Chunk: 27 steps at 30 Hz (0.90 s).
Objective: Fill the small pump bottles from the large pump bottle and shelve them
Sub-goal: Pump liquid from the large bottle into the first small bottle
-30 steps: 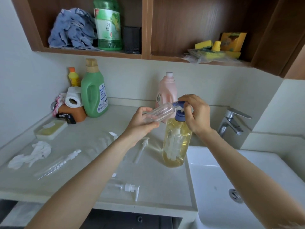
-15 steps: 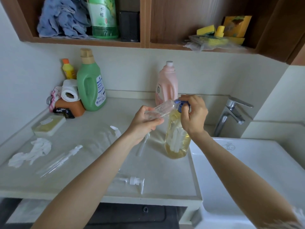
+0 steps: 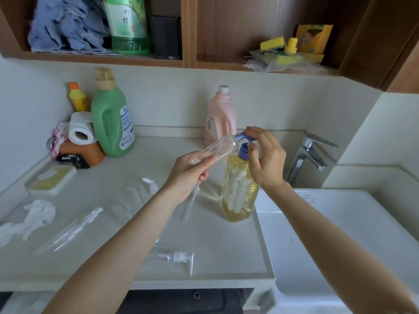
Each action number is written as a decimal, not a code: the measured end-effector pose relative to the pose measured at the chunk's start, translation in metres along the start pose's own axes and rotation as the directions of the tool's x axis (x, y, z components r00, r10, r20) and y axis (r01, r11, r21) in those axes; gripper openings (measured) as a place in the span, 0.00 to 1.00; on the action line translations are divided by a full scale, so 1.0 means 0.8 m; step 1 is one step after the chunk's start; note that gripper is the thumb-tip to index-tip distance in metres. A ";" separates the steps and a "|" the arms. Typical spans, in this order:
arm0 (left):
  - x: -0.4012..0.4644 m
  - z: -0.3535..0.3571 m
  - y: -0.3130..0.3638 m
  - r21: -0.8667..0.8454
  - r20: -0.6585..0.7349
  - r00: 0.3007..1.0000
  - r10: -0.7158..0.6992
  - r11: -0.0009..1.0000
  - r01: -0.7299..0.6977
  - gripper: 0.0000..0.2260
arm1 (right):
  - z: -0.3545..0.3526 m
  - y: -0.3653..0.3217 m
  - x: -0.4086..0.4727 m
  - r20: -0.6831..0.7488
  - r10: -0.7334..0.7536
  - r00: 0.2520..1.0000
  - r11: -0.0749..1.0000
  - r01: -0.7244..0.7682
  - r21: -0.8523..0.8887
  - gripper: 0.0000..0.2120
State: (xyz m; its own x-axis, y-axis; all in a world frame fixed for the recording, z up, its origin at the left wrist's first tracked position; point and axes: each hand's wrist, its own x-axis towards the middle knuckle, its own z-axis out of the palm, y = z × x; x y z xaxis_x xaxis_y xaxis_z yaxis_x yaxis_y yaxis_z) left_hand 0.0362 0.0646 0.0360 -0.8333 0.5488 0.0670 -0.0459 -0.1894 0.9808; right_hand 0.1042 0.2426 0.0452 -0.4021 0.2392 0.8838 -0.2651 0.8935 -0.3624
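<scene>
The large pump bottle (image 3: 239, 189) of amber liquid stands upright on the counter (image 3: 226, 245), right at the edge nearest the basin (image 3: 340, 234); everything else I place from it. The right hand (image 3: 265, 159) curls over its blue pump head (image 3: 246, 138), fingertips resting on top; the left hand (image 3: 189, 175), just to the bottle's left, grips a small clear bottle (image 3: 218, 148) by its base, tilted so its open mouth meets the blue spout. This looks like the filling step, and early in it; I can see little or no liquid inside the small one. Next comes a firm press downward while the mouth stays tight against the spout, or the soap may run down the outside. Left of the big bottle a loose pump (image 3: 191, 200) lies on the counter; another white pump (image 3: 181, 258) lies nearer the front edge; a second clear bottle (image 3: 68, 232) lies on its side far to the left, awaiting its turn. The wooden shelf (image 3: 188, 62) hangs above.
</scene>
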 end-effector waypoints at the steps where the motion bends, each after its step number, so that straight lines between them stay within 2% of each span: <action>1: 0.000 -0.001 -0.002 -0.002 0.020 1.000 0.000 1.000 0.000 0.15 | 0.004 -0.002 -0.003 -0.023 0.011 1.000 1.000 -0.011 0.013 0.14; 4: 0.002 -0.003 -0.005 -0.016 0.041 0.999 -0.017 1.000 0.018 0.17 | 0.014 -0.004 -0.011 -0.049 0.031 0.998 0.999 -0.030 0.025 0.14; 7: 0.002 -0.001 -0.004 0.011 -0.010 0.997 -0.075 0.997 0.075 0.20 | 0.018 -0.005 -0.015 -0.051 0.044 0.998 0.999 -0.043 0.016 0.14; 9: 0.002 0.000 -0.003 0.054 -0.038 0.995 -0.089 0.994 0.091 0.21 | 0.014 -0.005 -0.011 -0.020 0.045 0.999 0.999 -0.045 0.001 0.15; 11: 0.002 0.002 0.002 0.041 -0.046 0.992 -0.115 0.992 0.117 0.18 | 0.006 -0.004 -0.003 0.034 0.019 0.999 0.999 -0.018 -0.035 0.15; 14: -0.003 0.005 0.007 -0.020 0.022 0.982 -0.186 0.982 0.186 0.13 | -0.009 -0.003 0.015 0.098 -0.003 0.995 0.999 0.006 -0.033 0.15; 18: -0.008 0.004 0.009 -0.089 0.105 0.973 -0.207 0.972 0.216 0.13 | -0.014 -0.006 0.021 0.116 0.014 0.993 1.000 -0.011 -0.019 0.15; 23: -0.009 0.004 0.006 -0.105 0.113 0.967 -0.229 0.965 0.241 0.15 | 0.002 -0.016 -0.006 0.066 0.079 0.995 0.995 -0.083 0.063 0.18; 27: -0.005 0.001 -0.002 -0.103 0.082 0.960 -0.268 0.956 0.276 0.17 | 0.012 -0.012 -0.022 0.022 0.071 0.997 0.996 -0.072 0.057 0.17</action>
State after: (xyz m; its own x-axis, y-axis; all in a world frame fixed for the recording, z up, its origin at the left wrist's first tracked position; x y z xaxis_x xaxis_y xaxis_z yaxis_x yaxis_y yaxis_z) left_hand 0.0401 0.0635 0.0342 -0.7426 0.6440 -0.1836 -0.3303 -0.1138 0.9370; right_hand 0.1052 0.2263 0.0299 -0.4394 0.2937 0.8489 -0.2847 0.8508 -0.4417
